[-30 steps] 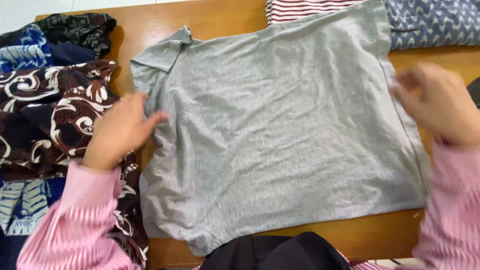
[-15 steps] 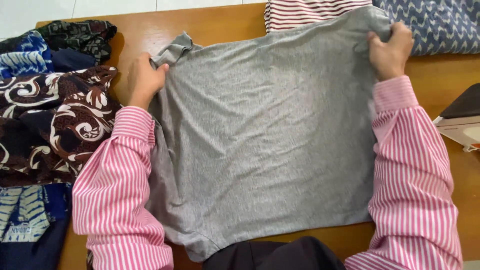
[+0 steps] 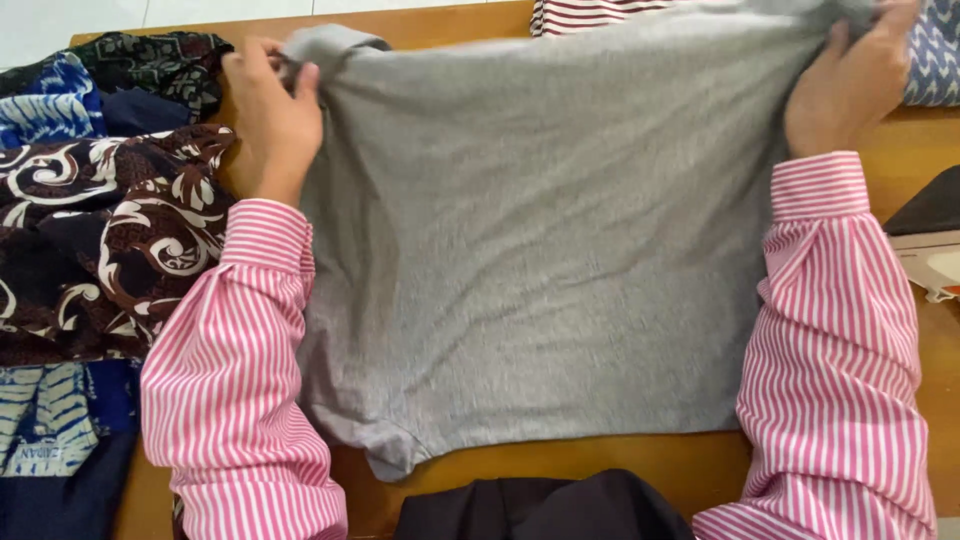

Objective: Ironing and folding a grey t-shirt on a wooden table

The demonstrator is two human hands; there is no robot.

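Note:
A grey T-shirt (image 3: 540,240) lies spread over a wooden table (image 3: 620,465). My left hand (image 3: 268,115) pinches its far left corner by the sleeve. My right hand (image 3: 848,85) grips its far right corner at the top edge of the view. Both corners are pulled outward, so the cloth is stretched taut between my hands. Both my arms wear pink-and-white striped sleeves and lie along the shirt's two sides.
Brown-and-white patterned cloths (image 3: 110,240) and blue batik cloths (image 3: 50,100) are piled at the left. A red-striped garment (image 3: 590,12) and a blue patterned one (image 3: 935,60) lie at the far edge. An iron (image 3: 930,245) sits at the right. Black fabric (image 3: 540,505) is at the near edge.
Both hands reached to the shirt's far corners, took hold of them and pulled them up and apart. The wrinkled cloth is now stretched smoother.

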